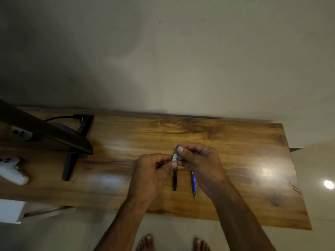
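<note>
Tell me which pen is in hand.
The clear pen with the green end, pinched between the left hand and right hand; the black pen and blue pen lie on the table.

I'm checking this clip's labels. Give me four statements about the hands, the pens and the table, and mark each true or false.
1. The left hand and right hand both pinch the green-tipped pen. True.
2. The right hand grips the blue pen. False: it lies on the table, ungripped.
3. A white controller lies at the table's left end. True.
4. The monitor stand is at the table's right end. False: it is at the left end.
</note>
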